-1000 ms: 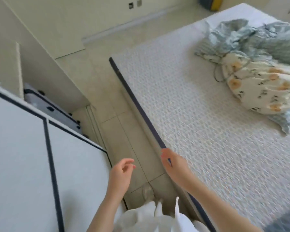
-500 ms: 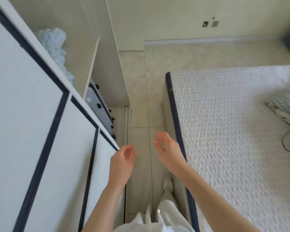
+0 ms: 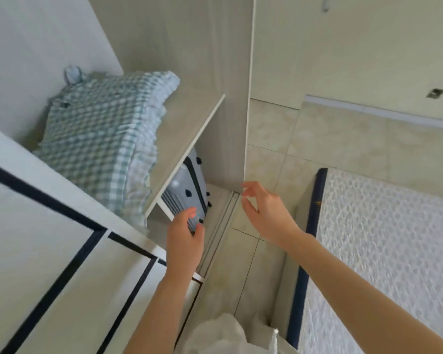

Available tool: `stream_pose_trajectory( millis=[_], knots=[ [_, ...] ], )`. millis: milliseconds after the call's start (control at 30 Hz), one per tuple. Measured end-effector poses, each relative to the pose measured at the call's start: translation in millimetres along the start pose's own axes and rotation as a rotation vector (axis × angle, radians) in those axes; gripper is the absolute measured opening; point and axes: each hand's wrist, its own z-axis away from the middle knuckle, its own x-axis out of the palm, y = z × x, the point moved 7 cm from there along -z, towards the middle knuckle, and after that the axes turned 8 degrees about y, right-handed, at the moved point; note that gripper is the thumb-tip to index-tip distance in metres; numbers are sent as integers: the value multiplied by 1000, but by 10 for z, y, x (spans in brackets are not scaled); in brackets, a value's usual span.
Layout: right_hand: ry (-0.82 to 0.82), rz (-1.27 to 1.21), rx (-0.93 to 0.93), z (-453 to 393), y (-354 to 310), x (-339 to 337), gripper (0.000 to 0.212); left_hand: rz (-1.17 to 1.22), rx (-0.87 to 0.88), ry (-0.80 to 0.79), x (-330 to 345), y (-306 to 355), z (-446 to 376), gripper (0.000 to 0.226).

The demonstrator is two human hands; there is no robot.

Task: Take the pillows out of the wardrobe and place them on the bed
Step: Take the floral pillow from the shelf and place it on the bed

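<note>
Wardrobe (image 3: 230, 72) shelf (image 3: 187, 139) holds 1 checked pillow (image 3: 100, 139). My left hand (image 3: 184, 241) and right hand (image 3: 264, 213), both empty and loosely spread below that pillow, should grip opposite edges.

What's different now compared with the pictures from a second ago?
The view has swung from the bed to the open wardrobe, so the checked pillow on its shelf and the grey suitcase beneath now show fully. The floral pillow seen on the bed is out of view. Both hands, left hand and right hand, have lifted toward the wardrobe. They stay open and empty; nothing was grasped.
</note>
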Motion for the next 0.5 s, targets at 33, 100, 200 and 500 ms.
stream_pose_trajectory(
  millis=[33, 100, 200, 500],
  knots=[
    [-18, -1, -30, -155, -24, 12, 35, -16, -4, 40, -12, 43, -100, 34],
    [-68, -5, -94, -456, -70, 75, 37, -53, 9, 115, -38, 134, -294, 35],
    [-141, -21, -164, -894, -143, 211, 38, -129, 17, 163, -27, 215, -618, 38],
    [-304, 22, -416, -2204, -596, 832, 40, -391, 80, 470, -154, 279, -1542, 39]
  ],
)
